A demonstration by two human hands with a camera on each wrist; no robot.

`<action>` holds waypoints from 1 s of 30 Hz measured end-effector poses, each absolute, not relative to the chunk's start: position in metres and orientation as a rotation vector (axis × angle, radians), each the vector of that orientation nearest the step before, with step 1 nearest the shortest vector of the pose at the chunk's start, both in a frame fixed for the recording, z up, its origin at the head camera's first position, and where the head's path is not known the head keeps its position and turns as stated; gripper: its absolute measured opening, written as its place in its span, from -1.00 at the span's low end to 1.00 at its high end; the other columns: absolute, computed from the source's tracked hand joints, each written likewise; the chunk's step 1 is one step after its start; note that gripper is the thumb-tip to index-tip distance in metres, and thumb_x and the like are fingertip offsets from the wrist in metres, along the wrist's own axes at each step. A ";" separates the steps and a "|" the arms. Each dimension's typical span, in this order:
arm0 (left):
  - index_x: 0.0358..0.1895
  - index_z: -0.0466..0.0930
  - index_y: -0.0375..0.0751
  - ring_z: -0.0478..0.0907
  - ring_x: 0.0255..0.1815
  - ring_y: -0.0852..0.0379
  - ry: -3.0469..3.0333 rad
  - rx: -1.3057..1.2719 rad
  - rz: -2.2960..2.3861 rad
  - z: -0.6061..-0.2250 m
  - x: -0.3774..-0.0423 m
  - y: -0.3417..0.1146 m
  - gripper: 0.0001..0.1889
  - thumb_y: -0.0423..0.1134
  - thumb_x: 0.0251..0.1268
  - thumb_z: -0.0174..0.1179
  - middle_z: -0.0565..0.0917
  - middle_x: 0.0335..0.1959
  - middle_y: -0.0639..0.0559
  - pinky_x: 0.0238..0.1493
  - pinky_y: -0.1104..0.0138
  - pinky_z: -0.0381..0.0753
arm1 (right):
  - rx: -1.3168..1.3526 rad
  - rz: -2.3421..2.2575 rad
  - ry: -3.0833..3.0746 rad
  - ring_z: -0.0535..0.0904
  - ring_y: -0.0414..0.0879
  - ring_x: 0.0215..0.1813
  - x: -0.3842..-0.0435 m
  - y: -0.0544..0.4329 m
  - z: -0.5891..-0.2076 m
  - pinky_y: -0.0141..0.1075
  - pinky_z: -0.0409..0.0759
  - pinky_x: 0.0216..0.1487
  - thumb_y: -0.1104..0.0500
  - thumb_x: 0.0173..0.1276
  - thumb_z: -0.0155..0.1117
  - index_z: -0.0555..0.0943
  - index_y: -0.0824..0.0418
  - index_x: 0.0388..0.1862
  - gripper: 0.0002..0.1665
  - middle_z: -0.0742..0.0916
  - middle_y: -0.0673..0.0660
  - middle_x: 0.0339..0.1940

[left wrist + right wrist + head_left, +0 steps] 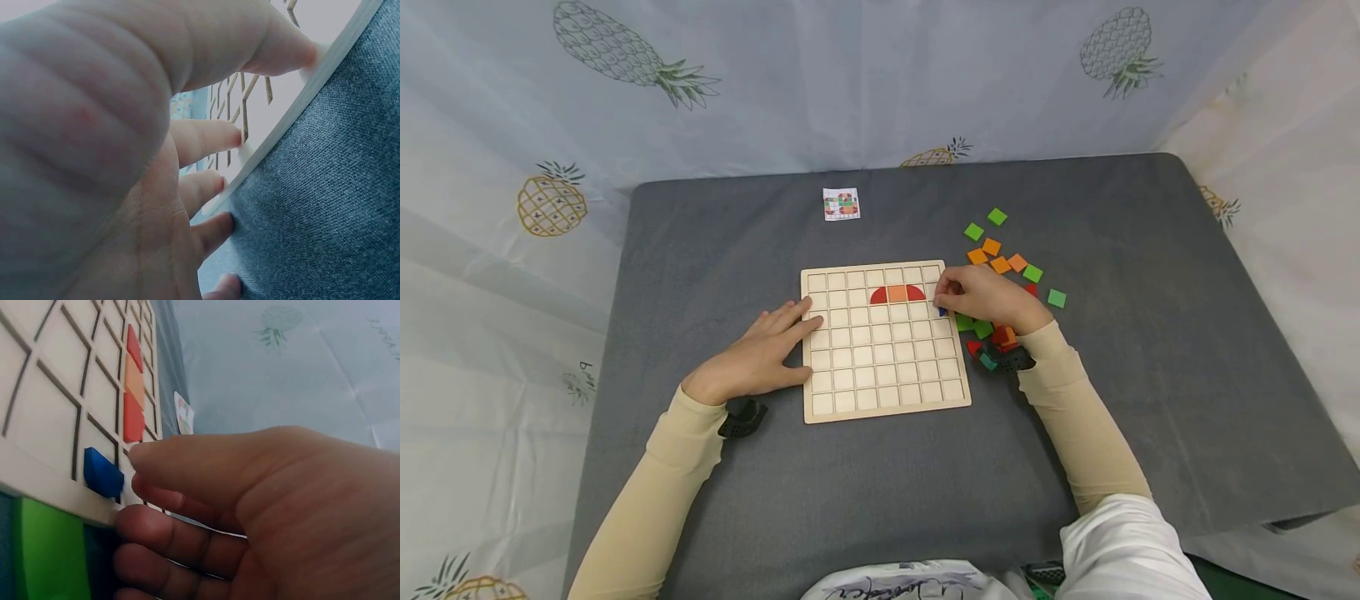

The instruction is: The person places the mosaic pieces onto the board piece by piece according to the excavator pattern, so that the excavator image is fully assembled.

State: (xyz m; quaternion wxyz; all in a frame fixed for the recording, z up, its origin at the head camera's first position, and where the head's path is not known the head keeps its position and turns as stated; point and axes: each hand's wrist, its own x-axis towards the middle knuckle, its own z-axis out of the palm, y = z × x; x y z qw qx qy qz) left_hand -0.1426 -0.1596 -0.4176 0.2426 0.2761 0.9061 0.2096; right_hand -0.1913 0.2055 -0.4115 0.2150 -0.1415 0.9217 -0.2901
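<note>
A wooden grid board (853,354) lies on the table. In one of its upper rows, an orange square tile (897,293) sits between two red rounded tiles (878,295). My left hand (767,346) rests with spread fingers on the board's left edge, thumb and fingertips touching the rim. Over the right edge is my right hand (985,296), its fingers loosely bent. A blue tile (103,475) lies tilted at that edge, just beside the right thumb and fingertips; no tile shows between them. The right palm side is partly hidden.
Loose green tiles (973,232), orange tiles (991,247) and red tiles lie right of the board, some under the right wrist. A small printed pattern card (841,204) lies behind the board. The grey table (715,233) meets a pineapple-print curtain (850,83) at the back.
</note>
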 end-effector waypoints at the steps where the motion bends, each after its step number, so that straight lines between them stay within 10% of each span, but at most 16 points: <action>1: 0.62 0.10 -0.17 -0.23 0.71 -0.25 2.475 0.751 0.571 -0.418 -0.143 -0.159 -0.18 -0.13 0.36 0.24 -0.15 0.71 -0.13 0.64 -0.22 -0.22 | -0.389 -0.812 2.564 0.52 -0.05 -0.36 -0.192 0.208 -0.411 -0.26 0.49 -0.32 0.09 0.51 0.25 0.67 0.15 -0.12 -0.84 0.71 0.10 -0.31; 20: 0.61 0.12 -0.18 -0.21 0.70 -0.28 2.470 0.762 0.591 -0.417 -0.142 -0.159 -0.21 -0.16 0.39 0.23 -0.12 0.70 -0.17 0.62 -0.26 -0.21 | -0.198 -0.782 2.834 0.57 0.19 0.06 -0.201 0.250 -0.403 0.06 0.61 0.09 0.20 0.54 0.16 0.61 0.33 0.22 -0.63 0.62 0.32 0.10; 30: 0.61 0.13 -0.18 -0.19 0.70 -0.29 2.480 0.769 0.589 -0.417 -0.142 -0.160 -0.23 -0.17 0.39 0.21 -0.11 0.70 -0.17 0.62 -0.26 -0.20 | -0.265 -0.732 2.913 0.37 0.33 0.34 -0.207 0.255 -0.415 0.20 0.37 0.35 0.21 0.51 0.18 0.51 0.33 0.35 -0.52 0.46 0.36 0.43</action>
